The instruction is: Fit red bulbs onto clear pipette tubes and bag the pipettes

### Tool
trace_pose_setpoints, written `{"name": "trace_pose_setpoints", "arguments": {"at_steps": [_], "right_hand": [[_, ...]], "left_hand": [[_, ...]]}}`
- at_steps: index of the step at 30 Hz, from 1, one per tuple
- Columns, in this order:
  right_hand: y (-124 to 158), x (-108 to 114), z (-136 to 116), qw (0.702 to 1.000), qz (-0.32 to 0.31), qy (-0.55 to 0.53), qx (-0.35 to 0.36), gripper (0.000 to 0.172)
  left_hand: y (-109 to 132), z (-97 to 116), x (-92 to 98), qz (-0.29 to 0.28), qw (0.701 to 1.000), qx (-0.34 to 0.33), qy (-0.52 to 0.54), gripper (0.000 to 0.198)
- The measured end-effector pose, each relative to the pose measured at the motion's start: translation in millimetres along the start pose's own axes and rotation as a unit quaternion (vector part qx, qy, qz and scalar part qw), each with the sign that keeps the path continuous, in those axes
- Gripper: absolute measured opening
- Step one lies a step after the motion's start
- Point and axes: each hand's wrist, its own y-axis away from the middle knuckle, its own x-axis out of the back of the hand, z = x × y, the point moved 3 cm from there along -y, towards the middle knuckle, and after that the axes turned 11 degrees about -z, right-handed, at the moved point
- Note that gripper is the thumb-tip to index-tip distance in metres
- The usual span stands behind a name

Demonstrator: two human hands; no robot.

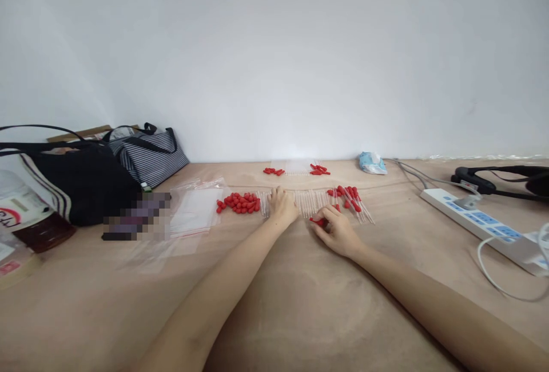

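Note:
A row of thin clear tubes (311, 204) lies side by side on the table. My left hand (282, 205) is over the left part of this row, its fingers curled down and closed; what they pinch is hidden. My right hand (337, 231) is closed at the row's near right, with a red rubber bulb (318, 222) showing between thumb and fingers. Left of the row is a pile of loose red bulbs (242, 203). Several droppers (355, 203), clear tubes with red bulbs on one end, lie in a loose heap beyond my right hand.
Toward the wall lies another set of clear tubes (297, 167) with red bulbs on both sides. Clear plastic bags (193, 209), a striped bag (150, 158), a black bag (96, 183) and a bottle (45, 232) stand left. Right are a tissue pack (372, 163) and a power strip (489, 229).

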Motion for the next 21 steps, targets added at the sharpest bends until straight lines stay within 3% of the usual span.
{"name": "trace_pose_setpoints", "arguments": {"at_steps": [5, 8, 13, 18, 21], "right_hand": [[-1, -4, 2, 1.0, -0.019, -0.002, 0.004, 0.003], [0, -5, 1, 1.0, -0.021, 0.016, 0.018, 0.017], [-1, -5, 0, 0.999, -0.026, 0.027, 0.029, 0.02], [-2, 1, 3, 1.0, -0.011, 0.023, -0.015, 0.015], [-5, 2, 2, 0.999, -0.03, -0.002, -0.034, 0.011]], "left_hand": [[-6, 8, -1.3, -0.017, 1.0, 0.01, -0.015, 0.024], [-7, 11, -1.7, -0.025, 1.0, 0.014, -0.01, 0.023], [5, 7, 10.0, -0.019, 1.0, -0.002, 0.018, 0.019], [35, -28, 28.2, 0.007, 0.995, -0.081, 0.059, 0.015], [56, -57, 28.7, 0.03, 0.966, -0.208, 0.151, 0.011]]}}
